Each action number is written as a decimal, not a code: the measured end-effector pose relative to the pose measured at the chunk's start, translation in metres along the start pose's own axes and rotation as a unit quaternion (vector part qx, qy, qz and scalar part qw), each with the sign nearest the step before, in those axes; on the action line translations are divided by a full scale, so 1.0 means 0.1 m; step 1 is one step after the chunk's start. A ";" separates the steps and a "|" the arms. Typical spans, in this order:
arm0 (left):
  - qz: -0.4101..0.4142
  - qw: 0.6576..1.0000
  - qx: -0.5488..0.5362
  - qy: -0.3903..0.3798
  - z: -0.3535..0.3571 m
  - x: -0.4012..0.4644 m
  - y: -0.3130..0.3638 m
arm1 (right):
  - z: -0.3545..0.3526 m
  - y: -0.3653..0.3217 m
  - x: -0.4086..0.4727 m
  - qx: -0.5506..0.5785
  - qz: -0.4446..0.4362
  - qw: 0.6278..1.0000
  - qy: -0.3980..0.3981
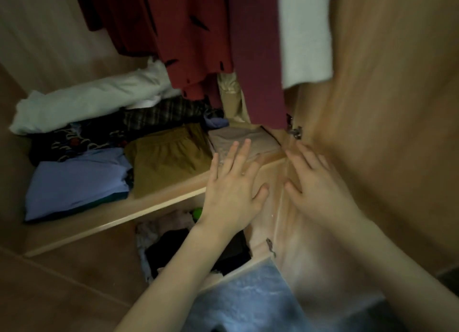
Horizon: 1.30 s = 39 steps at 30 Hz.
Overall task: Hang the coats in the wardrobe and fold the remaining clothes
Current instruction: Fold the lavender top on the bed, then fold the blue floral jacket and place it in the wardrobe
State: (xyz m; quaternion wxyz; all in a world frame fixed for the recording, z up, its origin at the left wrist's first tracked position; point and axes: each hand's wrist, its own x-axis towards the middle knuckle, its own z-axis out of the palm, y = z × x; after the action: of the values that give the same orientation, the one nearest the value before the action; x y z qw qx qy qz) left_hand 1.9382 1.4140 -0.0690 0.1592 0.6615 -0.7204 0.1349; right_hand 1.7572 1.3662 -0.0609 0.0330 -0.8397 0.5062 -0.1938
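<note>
Wardrobe point(372, 83) shelf point(159, 202) holds folded clothes — blue garment point(77, 182), brown trousers point(166, 158), beige piece point(243, 140). Coats point(198, 34) hang above. Left hand point(233, 185) and right hand point(315, 182) hover at the shelf edge — fingers spread, empty.

I see a rust-red hanging garment point(188, 34) with black dashes, a plain maroon one point(258, 58), folded mustard trousers point(169, 158), a periwinkle-blue folded top point(77, 182) and a dark plaid piece point(164, 115).
</note>
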 end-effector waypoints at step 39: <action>0.495 0.806 -0.304 -0.113 -0.49 -1.83 2.72 | -1.22 -0.32 -4.53 -0.149 0.510 0.828 0.176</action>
State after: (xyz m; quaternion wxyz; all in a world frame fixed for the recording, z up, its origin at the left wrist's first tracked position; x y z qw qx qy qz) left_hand 1.6832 1.6246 -0.0942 0.1815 0.1435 -0.9671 -0.1058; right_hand 1.5536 1.7897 -0.0723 -0.0884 -0.4079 0.8827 -0.2159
